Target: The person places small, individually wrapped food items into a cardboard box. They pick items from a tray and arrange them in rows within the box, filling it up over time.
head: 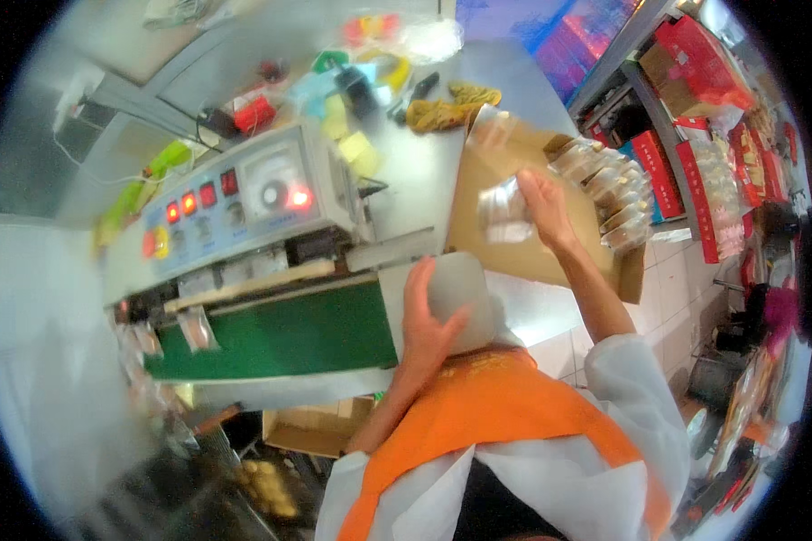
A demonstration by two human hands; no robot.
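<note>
My left hand rests against the side of a grey rounded container in front of the orange apron, fingers apart. My right hand pinches a clear plastic packet over a shallow cardboard box. What the packet holds is blurred. Filled clear packets stand in a row along the box's right side. To the left is a band sealing machine with lit red switches and a dial. A small packet lies at its green conveyor belt.
Yellow-brown gloves and blurred coloured items lie on the metal table beyond the machine. Red boxes and packets fill the shelf at the right. An open cardboard box sits below the conveyor. Tiled floor shows at right.
</note>
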